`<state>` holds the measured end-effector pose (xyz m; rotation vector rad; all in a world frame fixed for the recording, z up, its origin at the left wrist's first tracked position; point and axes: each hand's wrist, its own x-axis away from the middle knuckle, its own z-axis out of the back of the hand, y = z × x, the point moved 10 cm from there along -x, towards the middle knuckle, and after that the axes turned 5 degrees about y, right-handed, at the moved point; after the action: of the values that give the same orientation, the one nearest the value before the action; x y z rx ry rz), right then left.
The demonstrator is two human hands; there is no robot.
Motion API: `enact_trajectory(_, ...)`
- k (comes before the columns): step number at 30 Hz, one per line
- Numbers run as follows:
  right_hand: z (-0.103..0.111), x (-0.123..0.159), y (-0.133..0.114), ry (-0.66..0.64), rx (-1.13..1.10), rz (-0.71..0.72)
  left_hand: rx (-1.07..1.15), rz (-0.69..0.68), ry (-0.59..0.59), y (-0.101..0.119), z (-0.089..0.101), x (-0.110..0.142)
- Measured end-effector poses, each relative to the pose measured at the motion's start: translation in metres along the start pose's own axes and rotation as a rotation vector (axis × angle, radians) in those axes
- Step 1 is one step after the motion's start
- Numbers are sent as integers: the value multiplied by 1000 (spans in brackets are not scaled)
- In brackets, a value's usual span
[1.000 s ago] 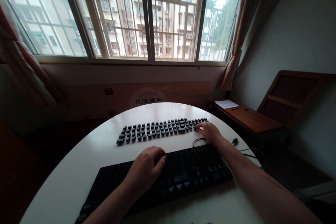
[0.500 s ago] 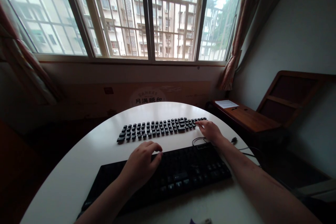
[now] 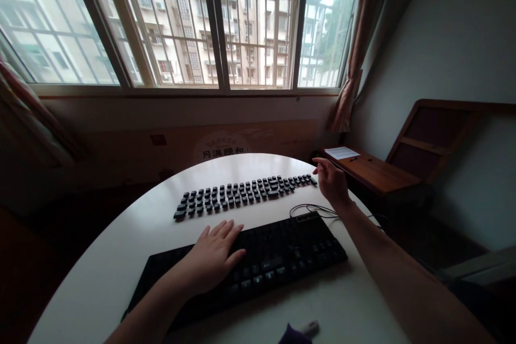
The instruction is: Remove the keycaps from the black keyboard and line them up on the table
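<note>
My left hand lies flat over the left half of a black keyboard, fingers spread. Some raised keys show on the keyboard's near and right parts; much of its upper part is too dark to make out. My right hand hovers beside the right end of several rows of loose black keycaps. Its index finger points left, apart from the other curled fingers, and nothing visible is held. The keycaps stand in slanting rows on the white table, beyond the keyboard.
A thin black cable loops behind the keyboard's right end and passes under my right forearm. Near the front edge of the round white table lies a purple and grey object. A wooden desk with a paper sheet stands right.
My right hand has lifted off the keycaps and moved slightly right and away. My left hand has flattened and spread on the keyboard. The view has shifted a little to the right.
</note>
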<state>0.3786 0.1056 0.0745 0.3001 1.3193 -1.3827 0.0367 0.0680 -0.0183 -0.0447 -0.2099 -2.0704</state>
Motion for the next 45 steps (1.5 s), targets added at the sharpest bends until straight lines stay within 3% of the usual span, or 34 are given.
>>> enact_trajectory(9,28,-12,7,133,-49,-38,-5,-17,21,4,0,-5)
enact_trajectory(16,24,-11,0,104,-62,-52,7,-41,49,12,-1,-7)
enact_trajectory(24,20,-8,7,72,-79,-43,-49,-21,16,58,-3,-19)
enact_trajectory(27,25,-9,14,113,-71,-48,-4,-35,1,64,2,-20)
enact_trajectory(31,33,-13,18,155,-70,-26,210,-119,76,46,32,-18)
enact_trajectory(33,34,-13,16,159,-76,-3,281,-114,181,21,54,-16)
enact_trajectory(36,35,-13,10,156,-84,34,246,-29,329,-25,72,-11)
enact_trajectory(38,35,-12,4,145,-86,61,197,2,404,-45,74,-5)
enact_trajectory(40,36,-11,-4,137,-84,85,162,-6,419,-51,68,0)
enact_trajectory(43,45,-12,-18,143,-126,58,182,-41,383,-45,56,2)
enact_trajectory(45,48,-11,-30,98,-240,-43,198,-90,362,-35,52,2)
